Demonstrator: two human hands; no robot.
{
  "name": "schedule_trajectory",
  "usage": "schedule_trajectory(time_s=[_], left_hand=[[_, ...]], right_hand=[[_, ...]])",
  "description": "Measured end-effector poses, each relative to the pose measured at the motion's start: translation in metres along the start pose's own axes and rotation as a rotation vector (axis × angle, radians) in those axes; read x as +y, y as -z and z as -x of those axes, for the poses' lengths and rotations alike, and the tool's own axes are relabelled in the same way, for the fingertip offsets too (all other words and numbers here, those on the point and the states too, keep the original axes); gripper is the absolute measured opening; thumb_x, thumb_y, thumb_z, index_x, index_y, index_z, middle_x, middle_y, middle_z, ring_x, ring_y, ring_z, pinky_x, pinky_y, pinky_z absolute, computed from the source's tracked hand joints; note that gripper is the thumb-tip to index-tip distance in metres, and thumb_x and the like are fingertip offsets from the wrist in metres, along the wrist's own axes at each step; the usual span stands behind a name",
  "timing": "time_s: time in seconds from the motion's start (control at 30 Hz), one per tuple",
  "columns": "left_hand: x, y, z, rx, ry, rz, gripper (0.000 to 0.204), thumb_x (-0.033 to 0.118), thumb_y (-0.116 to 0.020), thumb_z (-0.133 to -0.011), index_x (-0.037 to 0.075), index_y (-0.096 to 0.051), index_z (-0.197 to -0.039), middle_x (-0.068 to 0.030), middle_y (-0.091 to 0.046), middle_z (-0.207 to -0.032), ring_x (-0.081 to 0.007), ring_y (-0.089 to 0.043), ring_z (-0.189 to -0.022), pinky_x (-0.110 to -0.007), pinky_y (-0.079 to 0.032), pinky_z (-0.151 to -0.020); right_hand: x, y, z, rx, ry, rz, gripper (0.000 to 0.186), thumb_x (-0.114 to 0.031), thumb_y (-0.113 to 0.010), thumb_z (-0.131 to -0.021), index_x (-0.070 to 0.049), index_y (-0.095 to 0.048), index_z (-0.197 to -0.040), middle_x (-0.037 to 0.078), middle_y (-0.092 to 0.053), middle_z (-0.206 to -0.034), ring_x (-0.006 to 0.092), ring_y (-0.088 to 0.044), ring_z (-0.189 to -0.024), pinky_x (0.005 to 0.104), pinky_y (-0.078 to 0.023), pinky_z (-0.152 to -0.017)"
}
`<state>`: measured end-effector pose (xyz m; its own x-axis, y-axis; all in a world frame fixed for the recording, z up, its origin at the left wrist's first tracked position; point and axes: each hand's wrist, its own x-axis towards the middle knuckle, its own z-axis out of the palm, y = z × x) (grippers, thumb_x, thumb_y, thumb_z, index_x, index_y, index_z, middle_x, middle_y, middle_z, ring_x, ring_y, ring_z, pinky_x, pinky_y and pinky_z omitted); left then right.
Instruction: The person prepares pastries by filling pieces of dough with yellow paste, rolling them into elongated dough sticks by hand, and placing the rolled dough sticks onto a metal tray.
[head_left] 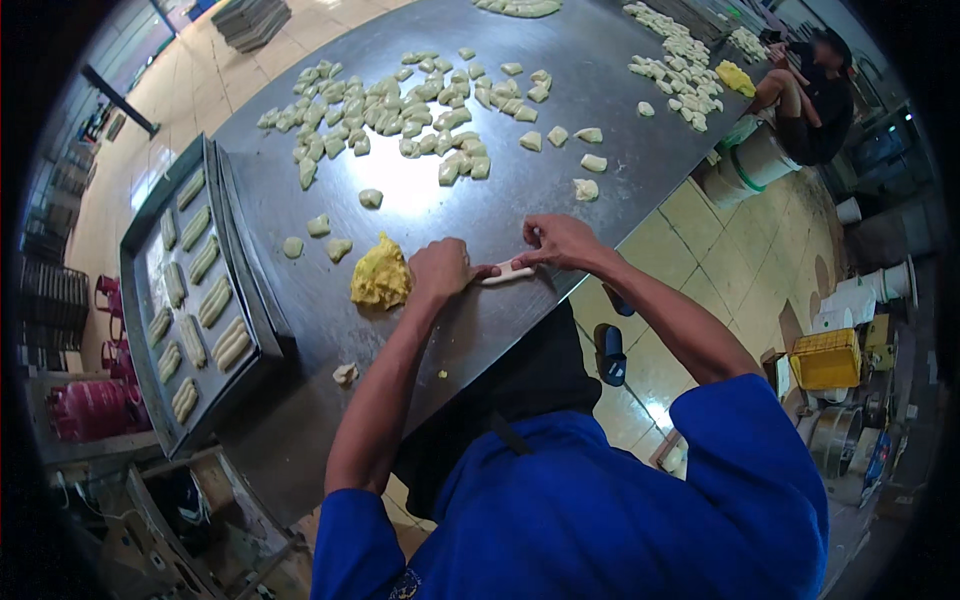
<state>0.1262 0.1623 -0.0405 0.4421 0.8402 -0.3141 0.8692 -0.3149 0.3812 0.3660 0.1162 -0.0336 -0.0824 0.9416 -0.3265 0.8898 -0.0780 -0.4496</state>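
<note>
A short strip of pale dough [508,273] lies near the front edge of the metal table [560,90]. My left hand [441,268] is closed, its thumb pressing on the strip's left end. At the other end, my right hand [560,243] pinches the dough with curled fingers. Just left of my left hand sits a lump of yellow filling [381,274]. Many small cut dough pieces [400,108] are spread over the table beyond my hands, with a few single ones [339,249] closer in.
At the left, a metal tray [262,330] holds rows of shaped dough sticks [214,301]. A small dough scrap [345,374] lies by my left forearm. Far right, another person [818,95] sits beside a white bucket [762,155], near more dough pieces [690,75] and yellow filling [735,78].
</note>
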Motion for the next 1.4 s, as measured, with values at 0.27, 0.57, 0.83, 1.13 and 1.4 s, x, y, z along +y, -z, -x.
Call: schedule_trajectory(time_s=[0.27,0.57,0.83,1.13,1.4], left_hand=[[0.007,0.005,0.004,-0.005,-0.013,-0.04,0.067,0.075,-0.076,-0.072,0.008,-0.073,-0.079,-0.0119,-0.074,-0.079,-0.0291,-0.072,-0.074,-0.043,-0.055,-0.068],[0.011,0.007,0.007,-0.065,0.02,-0.04,0.072,0.077,-0.074,-0.072,0.007,-0.075,-0.084,-0.0129,-0.074,-0.082,-0.03,-0.072,-0.076,-0.042,-0.054,-0.069],[-0.003,-0.005,0.004,-0.01,0.035,0.077,0.073,0.08,-0.072,-0.072,0.008,-0.074,-0.084,-0.0129,-0.074,-0.081,-0.03,-0.071,-0.075,-0.043,-0.053,-0.069],[-0.001,-0.01,0.0,0.093,0.021,-0.01,0.071,0.078,-0.073,-0.072,0.008,-0.076,-0.082,-0.016,-0.075,-0.081,-0.0328,-0.073,-0.076,-0.045,-0.055,-0.07],[0.001,-0.001,0.001,0.035,0.023,0.021,0.068,0.074,-0.073,-0.074,0.006,-0.076,-0.082,-0.0168,-0.075,-0.082,-0.0336,-0.073,-0.078,-0.047,-0.055,-0.071]], right_hand=[[0.002,-0.006,0.005,0.078,0.071,-0.014,0.058,-0.061,-0.085,-0.069,-0.012,-0.066,-0.095,0.01,-0.071,-0.09,0.0305,-0.069,-0.09,0.0442,-0.051,-0.074],[-0.004,-0.008,0.008,0.137,0.064,0.03,0.057,-0.065,-0.078,-0.075,-0.013,-0.067,-0.097,0.01,-0.072,-0.089,0.0328,-0.07,-0.088,0.0454,-0.051,-0.074],[0.003,-0.009,0.004,0.113,0.034,-0.041,0.059,-0.069,-0.077,-0.074,-0.015,-0.07,-0.098,0.008,-0.072,-0.086,0.0276,-0.07,-0.083,0.0413,-0.051,-0.071],[0.001,-0.011,0.001,0.137,0.058,-0.045,0.056,-0.069,-0.074,-0.077,-0.016,-0.07,-0.094,0.008,-0.072,-0.082,0.0295,-0.069,-0.079,0.0425,-0.051,-0.07],[0.004,-0.014,-0.003,0.142,0.105,-0.015,0.056,-0.069,-0.075,-0.076,-0.016,-0.07,-0.094,0.008,-0.072,-0.081,0.0305,-0.07,-0.08,0.0429,-0.051,-0.07]])
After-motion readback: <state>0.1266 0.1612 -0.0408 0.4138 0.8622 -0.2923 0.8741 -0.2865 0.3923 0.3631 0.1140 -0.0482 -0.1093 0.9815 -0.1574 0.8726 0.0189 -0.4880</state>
